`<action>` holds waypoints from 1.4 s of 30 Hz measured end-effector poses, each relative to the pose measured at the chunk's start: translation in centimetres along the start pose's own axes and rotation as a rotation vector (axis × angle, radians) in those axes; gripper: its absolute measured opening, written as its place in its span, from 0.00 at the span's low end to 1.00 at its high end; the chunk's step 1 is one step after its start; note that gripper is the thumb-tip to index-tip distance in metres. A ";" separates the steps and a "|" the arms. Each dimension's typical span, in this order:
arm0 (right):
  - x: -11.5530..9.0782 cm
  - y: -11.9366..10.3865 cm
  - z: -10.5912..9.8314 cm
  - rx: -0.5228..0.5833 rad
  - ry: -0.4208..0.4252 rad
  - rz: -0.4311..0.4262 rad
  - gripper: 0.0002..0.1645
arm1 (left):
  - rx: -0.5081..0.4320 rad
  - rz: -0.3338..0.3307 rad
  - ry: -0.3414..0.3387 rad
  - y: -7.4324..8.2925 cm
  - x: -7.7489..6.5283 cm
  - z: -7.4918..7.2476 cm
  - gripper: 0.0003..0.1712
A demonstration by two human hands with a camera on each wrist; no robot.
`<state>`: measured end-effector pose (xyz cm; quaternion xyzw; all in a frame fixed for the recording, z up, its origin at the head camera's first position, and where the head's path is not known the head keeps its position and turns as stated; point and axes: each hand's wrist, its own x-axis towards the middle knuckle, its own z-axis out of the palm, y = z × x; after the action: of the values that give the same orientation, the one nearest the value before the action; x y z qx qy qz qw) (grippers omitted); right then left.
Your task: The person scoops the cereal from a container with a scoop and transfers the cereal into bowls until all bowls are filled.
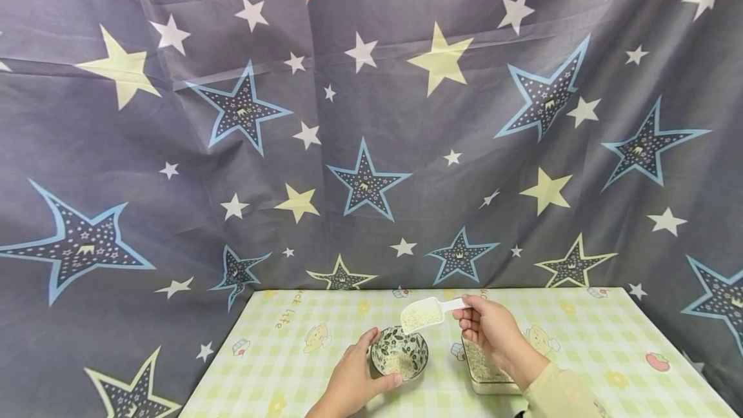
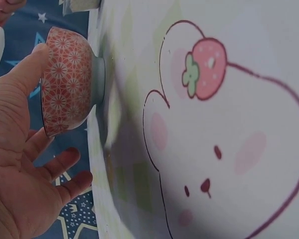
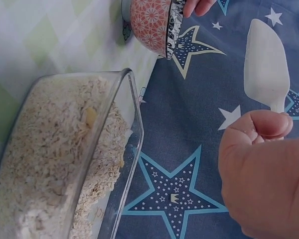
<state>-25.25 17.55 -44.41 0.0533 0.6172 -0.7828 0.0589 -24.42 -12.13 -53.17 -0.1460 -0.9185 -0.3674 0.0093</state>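
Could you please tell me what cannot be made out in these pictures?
Bowl interior, left wrist view: hidden by its own wall.
Scoop contents, right wrist view: hidden by its back.
Clear container, head view: partly covered by the right hand.
Clear container's lower end, right wrist view: cut off by the bottom edge.

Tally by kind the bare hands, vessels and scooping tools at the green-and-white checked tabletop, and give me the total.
Round bowl with red floral outside: 1
Clear rectangular container of pale flakes: 1
White scoop with straight handle: 1
Bare hands, left hand and right hand: 2
Total: 5
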 end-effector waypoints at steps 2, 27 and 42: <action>0.1 0.0 0.1 -0.015 0.011 0.000 0.15 | 0.006 0.002 0.001 0.0 0.0 0.0 0.65; 0.1 -0.4 1.1 -0.196 0.029 -0.068 0.16 | 0.009 0.021 0.009 0.5 0.1 -0.4 0.64; -0.5 -0.6 2.2 -0.275 0.081 -0.145 0.15 | 0.011 0.017 0.010 0.6 -0.3 -0.4 0.64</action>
<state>-24.83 15.55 -43.28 0.0316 0.7225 -0.6905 -0.0159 -23.99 -12.08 -52.49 -0.1519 -0.9191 -0.3630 0.0181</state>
